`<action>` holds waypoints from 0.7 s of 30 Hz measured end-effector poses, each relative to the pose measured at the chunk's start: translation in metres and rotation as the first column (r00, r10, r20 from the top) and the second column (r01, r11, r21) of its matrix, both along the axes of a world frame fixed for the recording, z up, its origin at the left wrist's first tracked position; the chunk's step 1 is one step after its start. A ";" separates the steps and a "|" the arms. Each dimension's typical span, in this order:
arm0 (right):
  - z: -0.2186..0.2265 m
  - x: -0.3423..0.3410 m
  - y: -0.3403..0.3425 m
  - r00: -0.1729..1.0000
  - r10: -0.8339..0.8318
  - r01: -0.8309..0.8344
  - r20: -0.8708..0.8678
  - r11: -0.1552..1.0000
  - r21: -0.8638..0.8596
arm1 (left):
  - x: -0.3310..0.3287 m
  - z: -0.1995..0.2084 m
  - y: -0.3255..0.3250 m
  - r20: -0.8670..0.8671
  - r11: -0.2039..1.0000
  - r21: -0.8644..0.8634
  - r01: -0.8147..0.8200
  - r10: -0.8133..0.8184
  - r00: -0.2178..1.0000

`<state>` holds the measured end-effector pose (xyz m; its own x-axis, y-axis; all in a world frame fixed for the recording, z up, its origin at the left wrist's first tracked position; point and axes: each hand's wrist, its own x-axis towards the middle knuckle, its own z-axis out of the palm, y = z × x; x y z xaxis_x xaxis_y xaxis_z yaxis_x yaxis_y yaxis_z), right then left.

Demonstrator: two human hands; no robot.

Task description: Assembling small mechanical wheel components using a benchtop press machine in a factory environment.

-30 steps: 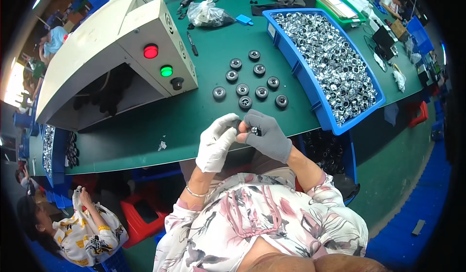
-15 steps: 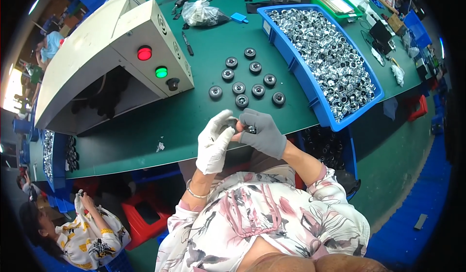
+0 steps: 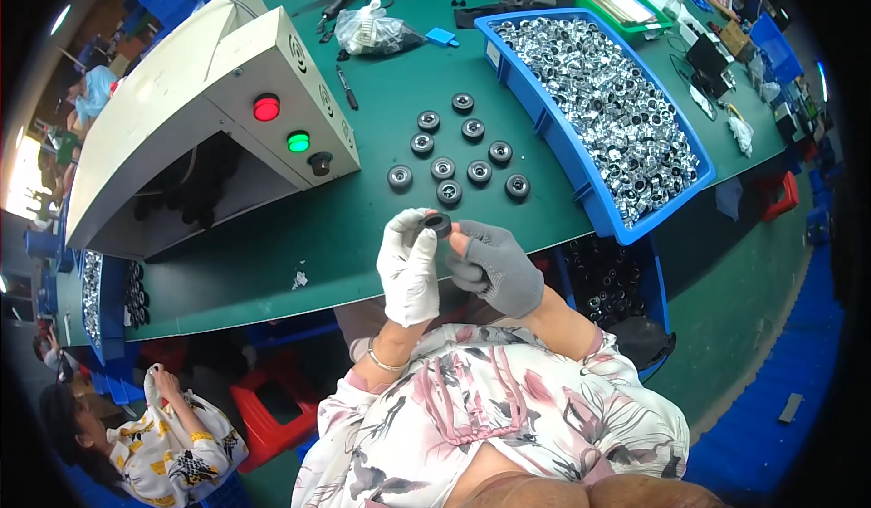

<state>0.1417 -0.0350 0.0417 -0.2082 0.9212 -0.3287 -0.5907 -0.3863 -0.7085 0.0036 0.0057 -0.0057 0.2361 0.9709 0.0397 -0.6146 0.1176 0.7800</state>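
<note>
Pinched in the bare fingertips of my white-gloved left hand (image 3: pixel 408 272) is a small black rubber tyre (image 3: pixel 437 225), its centre hole facing up. My right hand (image 3: pixel 501 270), in a grey glove with bare fingertips, is close beside the tyre's right edge. Its fingers are curled, and what they hold, if anything, is hidden. Just beyond my hands, on the green table (image 3: pixel 299 218), several small black wheels (image 3: pixel 442 169) with shiny centres lie in a loose group. A blue bin (image 3: pixel 610 201) of clear and silvery wheel hubs (image 3: pixel 594 91) stands to the right.
A beige machine (image 3: pixel 204 82) with red and green lights stands at left. Behind are a marker pen (image 3: pixel 347 87), a plastic bag (image 3: pixel 374 29) and a green tray (image 3: pixel 626 25). A lower blue bin (image 3: pixel 655 281) holds black parts. Another person (image 3: pixel 163 435) sits lower left beside a red stool (image 3: pixel 272 422).
My hands have moved slightly apart, and the tyre now shows upright in the left fingertips. The shiny part seen at my right fingers before is now out of sight.
</note>
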 end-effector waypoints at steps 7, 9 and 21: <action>-0.026 -0.004 0.000 0.785 -0.055 0.040 -0.617 0.998 -0.038 | 0.004 0.008 -0.008 -0.161 0.996 0.086 0.011 0.003 0.987; -0.024 -0.003 0.000 0.818 -0.044 0.053 -0.574 0.999 0.000 | 0.002 0.008 -0.010 -0.196 0.997 0.028 0.068 -0.061 0.979; -0.021 0.008 0.001 0.988 -0.074 0.077 -0.139 0.997 0.019 | -0.002 -0.003 -0.001 -0.495 0.958 0.245 0.152 -0.011 0.869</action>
<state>0.1498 -0.0341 0.0205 -0.1793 0.9435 -0.2789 -0.7101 -0.3203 -0.6270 0.0016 0.0046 -0.0084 0.3715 0.9156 0.1538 -0.1481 -0.1051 0.9834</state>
